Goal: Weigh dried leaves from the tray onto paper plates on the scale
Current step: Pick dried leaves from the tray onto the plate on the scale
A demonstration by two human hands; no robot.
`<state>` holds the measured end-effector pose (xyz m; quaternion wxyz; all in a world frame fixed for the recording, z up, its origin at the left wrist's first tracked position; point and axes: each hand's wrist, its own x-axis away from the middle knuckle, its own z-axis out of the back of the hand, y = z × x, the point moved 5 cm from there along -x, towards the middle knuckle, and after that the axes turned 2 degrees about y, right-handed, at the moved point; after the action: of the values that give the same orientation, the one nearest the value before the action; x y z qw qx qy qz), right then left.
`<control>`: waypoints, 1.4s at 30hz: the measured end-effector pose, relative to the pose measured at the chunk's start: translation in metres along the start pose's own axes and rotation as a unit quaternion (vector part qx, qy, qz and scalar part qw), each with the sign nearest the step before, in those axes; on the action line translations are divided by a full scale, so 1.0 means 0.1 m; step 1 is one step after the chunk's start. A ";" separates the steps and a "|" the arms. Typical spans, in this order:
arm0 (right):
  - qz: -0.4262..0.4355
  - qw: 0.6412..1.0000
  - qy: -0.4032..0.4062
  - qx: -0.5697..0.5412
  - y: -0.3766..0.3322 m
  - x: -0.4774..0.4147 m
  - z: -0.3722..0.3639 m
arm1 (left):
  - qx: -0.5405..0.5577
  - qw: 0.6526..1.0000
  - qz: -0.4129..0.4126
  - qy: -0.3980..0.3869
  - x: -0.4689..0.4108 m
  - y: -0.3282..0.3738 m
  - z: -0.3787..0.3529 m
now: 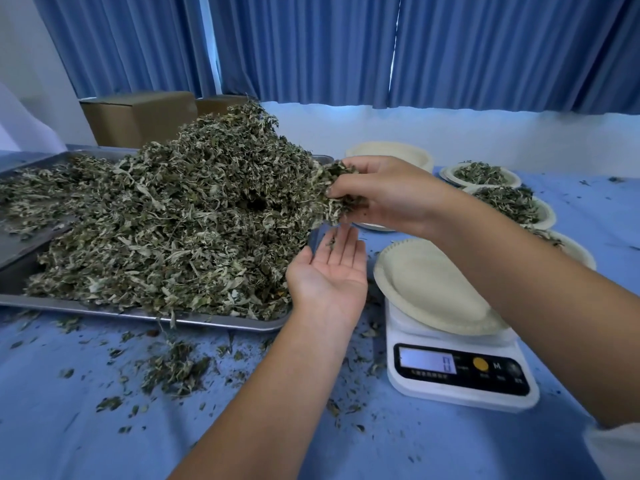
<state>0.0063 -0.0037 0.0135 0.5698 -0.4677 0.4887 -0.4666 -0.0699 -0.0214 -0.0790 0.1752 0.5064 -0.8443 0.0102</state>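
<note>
Leaves (180, 209) heaped on one tray (20, 251): light, brittle, shedding. Probably best taken in loose handfuls at the heap's edge. One scale (460, 375), one bare plate (429, 289) on it. Three filled plates (450, 178) beyond, the third partly hidden. Right hand (388, 195) clutches a clump; left hand (329, 271) flat, palm up, beneath.

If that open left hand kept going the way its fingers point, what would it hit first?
Probably the leaf clump gripped by the right hand, though it may sit higher.

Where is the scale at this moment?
In the head view, the white scale sits lower right on the blue tablecloth, right of the metal tray, with an empty paper plate on it.
</note>
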 end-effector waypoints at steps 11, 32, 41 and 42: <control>-0.067 0.987 0.097 0.105 0.07 0.64 0.74 | -0.037 0.999 -0.010 -0.002 0.03 -0.05 0.02; -0.147 0.819 -0.052 0.552 0.04 0.91 0.76 | -0.088 0.996 -0.031 -0.005 0.05 -0.06 0.04; -0.066 0.873 -0.029 0.482 0.07 0.83 0.65 | -0.097 0.995 -0.033 -0.003 0.05 -0.07 0.05; -0.087 0.864 -0.045 0.494 0.13 0.83 0.65 | -0.098 0.995 -0.034 -0.003 0.06 -0.07 0.05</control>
<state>0.0791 -0.0791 -0.0035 0.7046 -0.1861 0.1258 -0.6731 -0.0679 -0.0302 -0.0826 0.2219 0.5148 -0.8242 -0.0804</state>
